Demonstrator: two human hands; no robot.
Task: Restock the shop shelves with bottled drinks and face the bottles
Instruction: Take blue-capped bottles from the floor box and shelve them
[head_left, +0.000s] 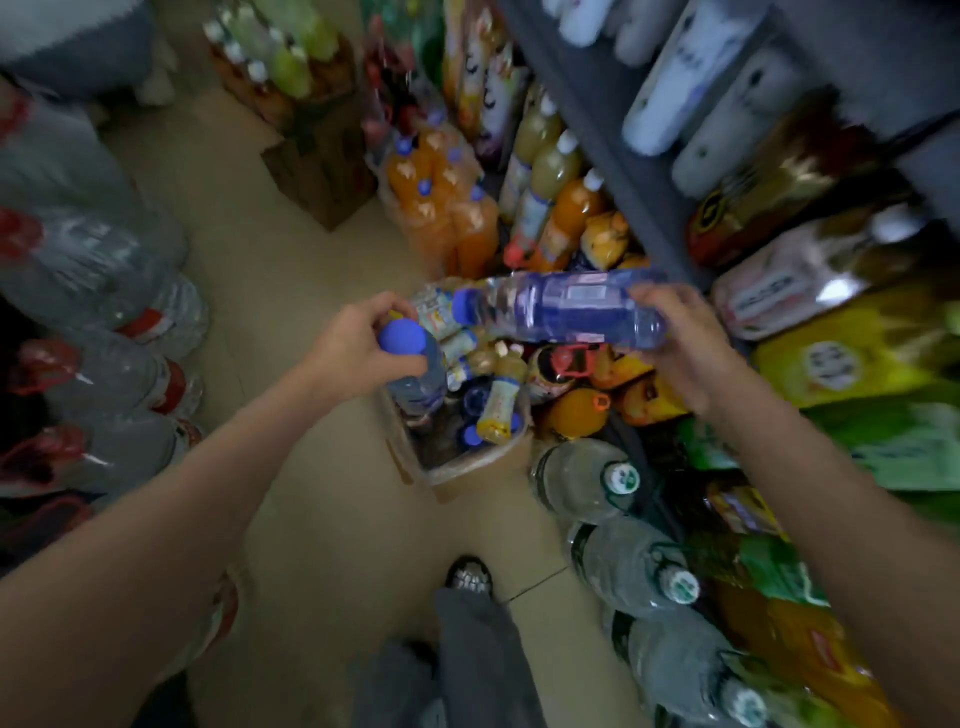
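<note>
the left hand (363, 338) grips a blue-capped bottle (415, 364) upright over the cardboard box (467, 467). at its 3 o'clock the right hand (680, 343) curls round a blue-label bottle (566, 306) lying sideways; held near its base, it could tip and slip.

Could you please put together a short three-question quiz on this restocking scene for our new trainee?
1. True or false: the blue-labelled bottle in the right hand stands upright.
2. The left hand grips the bottle with the blue cap near its: A) base B) cap end C) label.
3. Fill in: the mixed small bottles below the hands lie in a cardboard ____.

Key
1. False; it lies roughly on its side, cap pointing to the left hand.
2. B.
3. Box.
</note>
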